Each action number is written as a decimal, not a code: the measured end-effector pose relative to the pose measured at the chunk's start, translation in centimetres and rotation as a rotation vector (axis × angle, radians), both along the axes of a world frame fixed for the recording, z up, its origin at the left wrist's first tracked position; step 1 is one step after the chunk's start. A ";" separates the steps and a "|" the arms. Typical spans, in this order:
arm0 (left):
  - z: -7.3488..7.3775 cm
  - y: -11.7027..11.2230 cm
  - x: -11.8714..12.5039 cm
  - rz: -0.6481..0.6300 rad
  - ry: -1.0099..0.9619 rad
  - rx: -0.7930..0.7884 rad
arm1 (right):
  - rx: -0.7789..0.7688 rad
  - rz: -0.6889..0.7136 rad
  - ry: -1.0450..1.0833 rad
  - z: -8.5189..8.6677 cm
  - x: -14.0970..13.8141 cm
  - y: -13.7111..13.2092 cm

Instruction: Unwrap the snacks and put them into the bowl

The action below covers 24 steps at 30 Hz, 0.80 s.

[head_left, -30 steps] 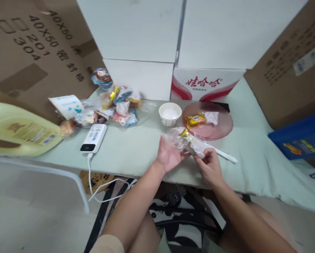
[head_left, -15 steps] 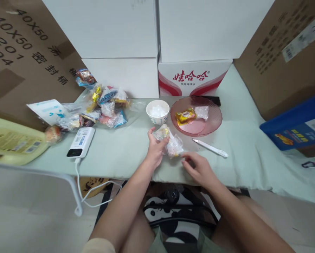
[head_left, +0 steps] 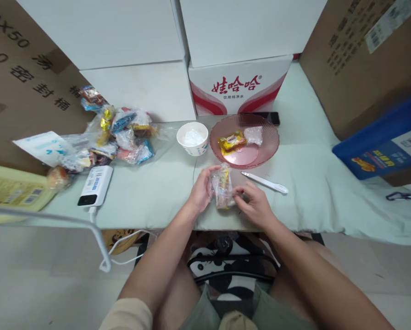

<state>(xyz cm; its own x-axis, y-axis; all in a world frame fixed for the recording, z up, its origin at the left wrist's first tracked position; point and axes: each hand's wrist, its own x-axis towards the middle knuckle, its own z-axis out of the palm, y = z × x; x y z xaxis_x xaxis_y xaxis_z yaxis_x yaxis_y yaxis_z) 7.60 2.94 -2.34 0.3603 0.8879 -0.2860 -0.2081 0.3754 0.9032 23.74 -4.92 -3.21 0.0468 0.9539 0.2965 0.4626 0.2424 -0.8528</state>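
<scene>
A snack in a clear plastic wrapper (head_left: 222,187) stands between my two hands at the near edge of the table (head_left: 150,201). My left hand (head_left: 201,189) grips its left side with curled fingers. On the wrapper's right side, my right hand (head_left: 252,202) pinches it. Just behind lie a pink glass plate (head_left: 265,151) holding a yellow wrapped snack (head_left: 230,141) and a clear packet (head_left: 253,134), and a white paper cup (head_left: 192,138).
A white knife-like tool (head_left: 264,182) lies right of my hands. A pile of wrapped snacks (head_left: 119,135) and a white power bank (head_left: 95,184) with its cable sit on the left. White and brown cartons line the back; a blue box (head_left: 380,151) is at right.
The wrapped snack was turned from lying across to standing upright between my hands, and my right hand rose to take its right side. The camera view shifted downward.
</scene>
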 end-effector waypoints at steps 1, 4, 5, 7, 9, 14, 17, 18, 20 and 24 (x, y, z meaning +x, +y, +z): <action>-0.2 0.1 0.1 0.007 0.071 0.086 | 0.025 -0.003 0.001 0.2 0.1 -0.2; -0.9 0.0 0.2 -0.018 0.274 0.371 | 0.083 -0.016 0.009 0.5 0.2 -0.5; -1.0 -0.1 0.2 -0.045 0.317 0.439 | 0.099 -0.024 0.013 0.5 0.2 -0.6; -1.1 -0.4 0.2 -0.114 0.371 0.519 | 0.130 -0.054 0.021 0.3 0.2 -0.6; -1.0 -0.7 0.1 -0.195 0.392 0.548 | 0.138 -0.096 0.016 -0.1 0.2 -0.5; -0.7 -1.5 -0.2 -0.280 0.211 0.468 | 0.116 -0.231 -0.023 -0.4 0.3 -0.2; -0.7 -1.7 -0.4 -0.294 0.224 0.519 | 0.117 -0.204 -0.036 -0.3 0.2 0.0; -0.8 -1.7 -0.5 -0.294 0.265 0.542 | 0.118 -0.180 -0.035 -0.3 0.2 0.0; -0.9 -1.8 -0.5 -0.285 0.317 0.547 | 0.125 -0.176 -0.028 -0.4 0.1 0.2; -1.2 -2.1 -0.6 -0.240 0.167 0.417 | 0.179 -0.229 -0.013 -0.8 0.0 0.5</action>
<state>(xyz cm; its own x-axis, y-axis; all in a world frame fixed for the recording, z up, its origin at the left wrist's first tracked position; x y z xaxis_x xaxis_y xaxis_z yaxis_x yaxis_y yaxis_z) 7.05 0.86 -3.52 0.5475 0.8368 0.0036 0.0000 -0.0044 1.0000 23.77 -4.45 -3.96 0.2499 0.8514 0.4612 0.5332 0.2766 -0.7995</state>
